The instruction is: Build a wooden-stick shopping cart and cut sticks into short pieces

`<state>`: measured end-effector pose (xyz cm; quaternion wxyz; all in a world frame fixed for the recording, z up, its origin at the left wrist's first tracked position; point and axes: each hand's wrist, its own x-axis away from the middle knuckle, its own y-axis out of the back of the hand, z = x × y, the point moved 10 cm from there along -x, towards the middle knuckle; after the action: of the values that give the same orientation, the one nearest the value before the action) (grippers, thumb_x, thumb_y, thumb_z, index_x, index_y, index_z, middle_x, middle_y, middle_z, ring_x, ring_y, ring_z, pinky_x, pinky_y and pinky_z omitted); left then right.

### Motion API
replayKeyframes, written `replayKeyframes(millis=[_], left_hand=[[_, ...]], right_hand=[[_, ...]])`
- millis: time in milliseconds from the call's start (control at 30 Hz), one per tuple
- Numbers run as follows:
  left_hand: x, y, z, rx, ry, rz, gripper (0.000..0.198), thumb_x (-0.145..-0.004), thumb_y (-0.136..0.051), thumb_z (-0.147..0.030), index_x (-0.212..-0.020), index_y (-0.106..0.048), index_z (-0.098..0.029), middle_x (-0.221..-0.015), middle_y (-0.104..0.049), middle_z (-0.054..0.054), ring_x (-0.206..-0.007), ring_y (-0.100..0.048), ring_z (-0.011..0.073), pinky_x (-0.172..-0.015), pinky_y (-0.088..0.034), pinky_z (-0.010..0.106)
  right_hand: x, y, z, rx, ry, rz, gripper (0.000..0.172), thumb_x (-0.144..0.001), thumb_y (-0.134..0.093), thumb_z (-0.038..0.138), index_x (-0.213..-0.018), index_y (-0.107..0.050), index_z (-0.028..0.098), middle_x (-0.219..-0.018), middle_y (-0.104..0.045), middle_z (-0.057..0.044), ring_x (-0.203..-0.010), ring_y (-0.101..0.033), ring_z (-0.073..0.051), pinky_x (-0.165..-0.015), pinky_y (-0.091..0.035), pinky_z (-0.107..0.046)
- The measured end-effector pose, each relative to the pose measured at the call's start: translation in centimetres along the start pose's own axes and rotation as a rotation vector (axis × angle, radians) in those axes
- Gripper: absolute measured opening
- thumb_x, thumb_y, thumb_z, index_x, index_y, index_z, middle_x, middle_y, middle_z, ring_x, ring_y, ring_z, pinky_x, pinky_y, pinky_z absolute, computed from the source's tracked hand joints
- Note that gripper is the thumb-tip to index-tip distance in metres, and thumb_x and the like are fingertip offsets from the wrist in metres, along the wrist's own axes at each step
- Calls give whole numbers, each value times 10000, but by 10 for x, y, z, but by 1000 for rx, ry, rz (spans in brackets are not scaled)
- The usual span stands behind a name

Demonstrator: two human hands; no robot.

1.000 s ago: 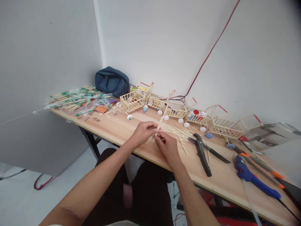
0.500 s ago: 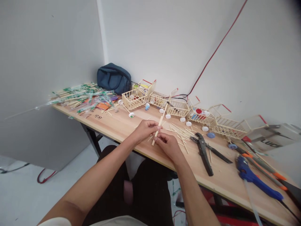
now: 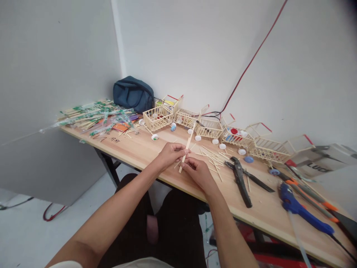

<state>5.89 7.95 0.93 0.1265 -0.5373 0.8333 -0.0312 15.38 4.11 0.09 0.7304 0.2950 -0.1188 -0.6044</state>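
Note:
Both my hands hold a pair of pale wooden chopsticks upright at a slant, just above the near edge of the table. My left hand pinches them around the middle, thumb and fingers closed. Lower down, my right hand grips them near the bottom end. Behind and beside my hands, a loose heap of thin cut sticks lies on the wooden table. A black-handled cutter rests to the right of my right hand.
Along the wall stand several small stick-built carts with bottle-cap wheels. A blue glue gun and orange-grey pliers lie at the right. Wrapped chopsticks are piled at the left, near a dark blue bag.
The view has shifted very slightly. My hands keep the same hold on the chopsticks, and nothing else on the table has visibly moved.

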Motion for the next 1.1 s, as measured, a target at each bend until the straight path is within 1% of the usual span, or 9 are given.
replayKeyframes(millis=[67,167,300,433,533,700,800,933,1100], left_hand=[[1,-3,-5,-59,-47,21,356,-739,-727,-416,-857,-733,-79,-623,-595,10,-543,-460,77,-527,-342,200],[4,-6,-17,-130,-134,35,307,-777,-698,-373,-896,-748,-95,-730,-652,38,-675,-562,122,-622,-420,213],[9,-10,-32,-214,-246,40,244,-809,-660,-320,-879,-755,-106,-818,-676,62,-752,-599,143,-666,-445,213],[12,-13,-35,-287,-281,63,219,-834,-627,-293,-891,-762,-130,-826,-685,60,-760,-609,145,-687,-449,213],[13,-10,-35,-312,-290,39,215,-835,-627,-293,-890,-765,-138,-829,-692,59,-769,-611,149,-706,-448,218],[11,-4,-32,-259,-238,-12,239,-815,-633,-323,-860,-764,-128,-808,-694,59,-735,-603,149,-664,-444,216],[10,-3,-28,-225,-216,-19,234,-809,-633,-311,-863,-761,-123,-789,-686,52,-708,-591,139,-641,-436,210],[11,-4,-30,-282,-268,4,213,-826,-617,-286,-865,-758,-131,-812,-683,55,-742,-601,145,-680,-440,218],[12,-6,-33,-350,-323,15,226,-854,-597,-303,-871,-751,-138,-834,-690,61,-794,-618,161,-741,-446,232]], right_hand=[[1,2,1,3,10,-25,266,-832,-587,424,-746,-634,176,-640,-562,26,-599,-456,-121,-604,-360,-240],[3,10,6,47,49,-118,294,-849,-577,441,-710,-582,183,-629,-537,30,-577,-429,-116,-590,-346,-241],[7,18,15,174,119,-220,263,-881,-547,402,-726,-582,192,-662,-573,15,-603,-461,-128,-624,-355,-247],[7,17,13,218,106,-217,251,-890,-530,396,-752,-593,196,-693,-607,-3,-614,-492,-141,-637,-368,-255],[6,17,14,226,111,-209,253,-892,-523,396,-747,-586,199,-701,-620,-12,-624,-505,-149,-645,-374,-261],[5,15,20,207,126,-196,248,-877,-534,381,-707,-575,205,-701,-630,-15,-625,-512,-152,-644,-383,-263],[5,14,21,200,134,-189,249,-882,-543,377,-709,-587,204,-686,-618,-9,-626,-516,-151,-646,-381,-262],[7,15,22,219,156,-209,242,-889,-547,365,-720,-605,202,-686,-617,-11,-646,-533,-157,-654,-380,-265],[8,17,23,251,175,-228,239,-898,-528,352,-727,-610,207,-710,-632,-23,-685,-555,-167,-672,-390,-269]])
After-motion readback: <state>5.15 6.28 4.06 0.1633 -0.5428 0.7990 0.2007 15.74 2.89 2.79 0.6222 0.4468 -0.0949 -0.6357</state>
